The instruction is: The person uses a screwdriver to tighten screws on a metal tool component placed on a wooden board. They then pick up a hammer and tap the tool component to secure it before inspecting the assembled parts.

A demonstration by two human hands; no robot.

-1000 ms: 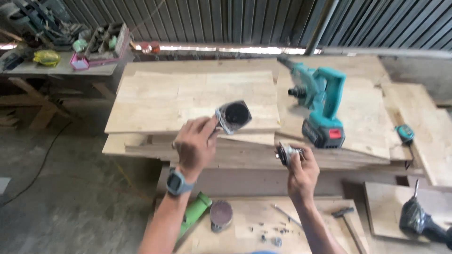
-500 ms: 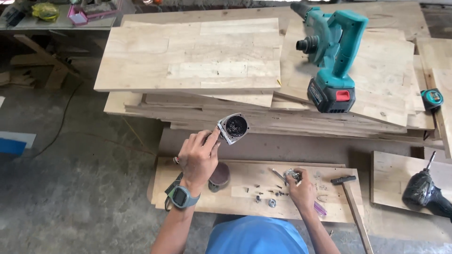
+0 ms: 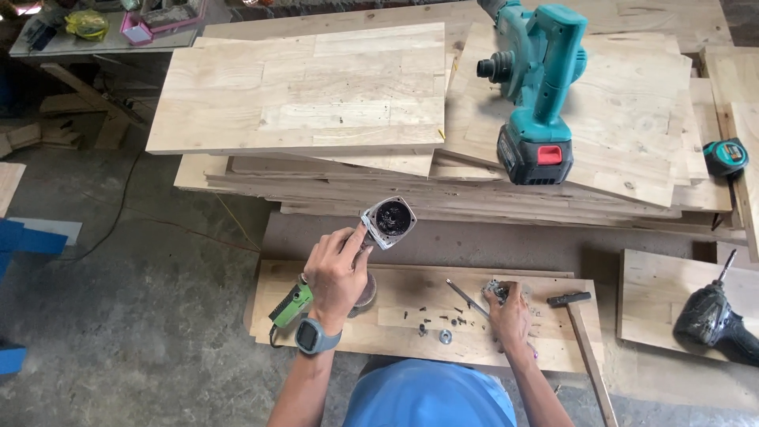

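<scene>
My left hand (image 3: 337, 273) holds up a grey metal motor housing (image 3: 388, 222) with a dark round opening facing me, above a low wooden board (image 3: 332, 336). My right hand (image 3: 512, 316) rests on that board, fingers closed over a small metal part (image 3: 496, 290). Several loose screws and a washer (image 3: 445, 337) lie on the board between my hands, beside a thin metal rod (image 3: 465, 299). A green tool body (image 3: 291, 305) and a dark round part lie under my left wrist, partly hidden.
A hammer (image 3: 583, 340) lies right of my right hand. A teal cordless blower (image 3: 534, 87) stands on stacked wooden panels (image 3: 300, 87) ahead. A tape measure (image 3: 726, 156) and a dark drill (image 3: 711, 316) sit at right. A cluttered bench (image 3: 87, 32) is far left.
My view tilted down. My right hand dropped from chest height to the low board with the small part. My left hand still holds the housing up.
</scene>
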